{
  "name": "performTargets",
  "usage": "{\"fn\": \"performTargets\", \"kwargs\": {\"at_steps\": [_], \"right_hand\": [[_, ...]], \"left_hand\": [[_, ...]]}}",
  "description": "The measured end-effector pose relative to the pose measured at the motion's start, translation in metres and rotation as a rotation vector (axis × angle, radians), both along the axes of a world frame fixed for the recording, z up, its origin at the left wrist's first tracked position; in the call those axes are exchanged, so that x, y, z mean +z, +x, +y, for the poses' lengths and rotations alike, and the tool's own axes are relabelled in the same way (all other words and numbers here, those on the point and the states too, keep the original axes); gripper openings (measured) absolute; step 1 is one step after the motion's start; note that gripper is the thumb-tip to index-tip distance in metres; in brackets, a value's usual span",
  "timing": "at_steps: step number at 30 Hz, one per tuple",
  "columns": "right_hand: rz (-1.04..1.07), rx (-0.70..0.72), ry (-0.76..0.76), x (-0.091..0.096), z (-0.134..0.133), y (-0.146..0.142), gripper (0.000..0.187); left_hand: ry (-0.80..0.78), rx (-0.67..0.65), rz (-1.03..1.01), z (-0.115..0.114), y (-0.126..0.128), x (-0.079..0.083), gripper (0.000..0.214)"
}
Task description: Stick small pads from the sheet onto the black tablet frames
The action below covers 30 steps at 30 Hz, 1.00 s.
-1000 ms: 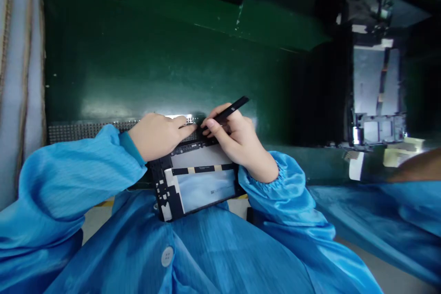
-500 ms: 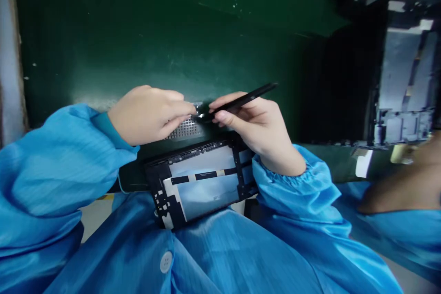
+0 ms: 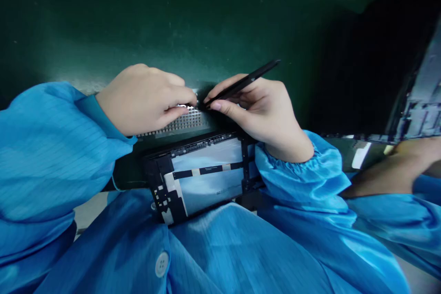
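Head view shows me, just beyond the opened device [image 3: 210, 186], the right hand [image 3: 267, 105] gripping a black pen-like tool [image 3: 250, 79] near a gridded strip [image 3: 188, 121], the left hand [image 3: 143, 98] curled over that strip, hold unclear, apparent fine work demanding steadiness next.

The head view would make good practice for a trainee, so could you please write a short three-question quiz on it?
1. Which holds the slim black tool?
A) the left hand
B) the right hand
C) neither hand

2. True or false: the opened tablet-like device lies nearer the buttoned smock than the gridded sheet does.

3. Fill in the blank: the smock is coloured ____.

Key: 1. B; 2. true; 3. blue.
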State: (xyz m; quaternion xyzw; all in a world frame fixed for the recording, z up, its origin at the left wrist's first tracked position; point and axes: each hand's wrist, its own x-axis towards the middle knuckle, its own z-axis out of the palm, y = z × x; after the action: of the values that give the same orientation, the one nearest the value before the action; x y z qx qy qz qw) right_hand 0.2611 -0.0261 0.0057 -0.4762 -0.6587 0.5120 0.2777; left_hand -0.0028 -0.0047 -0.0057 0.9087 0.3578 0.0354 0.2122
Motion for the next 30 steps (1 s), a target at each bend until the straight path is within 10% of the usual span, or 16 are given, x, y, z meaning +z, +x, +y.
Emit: {"fn": "performTargets", "kwargs": {"at_steps": [8, 17, 30], "right_hand": [[-0.026, 0.041, -0.014, 0.009, 0.009, 0.002, 0.026], [0.204, -0.579, 0.082, 0.01, -0.135, -0.066, 0.021], [0.027, -0.432, 0.337, -0.002, -0.139, -0.081, 0.031]], "left_hand": [[0.091, -0.012, 0.133, -0.001, 0.003, 0.008, 0.041], [0.045, 0.028, 0.127, -0.005, 0.007, 0.007, 0.042], [0.088, -0.009, 0.192, -0.005, 0.008, 0.012, 0.048]]}}
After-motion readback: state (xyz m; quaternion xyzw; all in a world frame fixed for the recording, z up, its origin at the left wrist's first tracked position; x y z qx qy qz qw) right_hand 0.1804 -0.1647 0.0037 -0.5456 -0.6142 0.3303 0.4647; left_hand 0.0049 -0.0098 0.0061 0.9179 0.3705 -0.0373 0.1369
